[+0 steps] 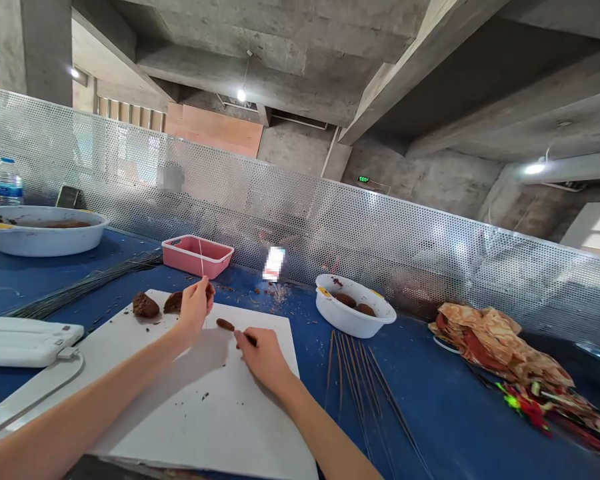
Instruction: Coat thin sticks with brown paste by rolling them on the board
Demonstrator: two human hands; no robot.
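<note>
My left hand (195, 310) pinches a thin pale stick (201, 260) that points upward, with a small brown lump (209, 291) at my fingertips. My right hand (263, 360) rests on a white cutting board (205, 413), its fingertips on a thin dark stick (249, 338). A short brown roll of dough-like paste (225, 325) lies in line with that stick, and they seem joined. Two larger brown lumps (145, 305) sit at the board's far edge, beside my left hand.
A white bowl (355, 313) holds brown lumps, and thin dark sticks (365, 387) lie on the blue table (300, 373). Further off are a pink tray (197, 257), a wire bundle (85, 287), a pale blue basin (43, 230), patterned cloth (495, 347) and a perforated metal screen (330, 227).
</note>
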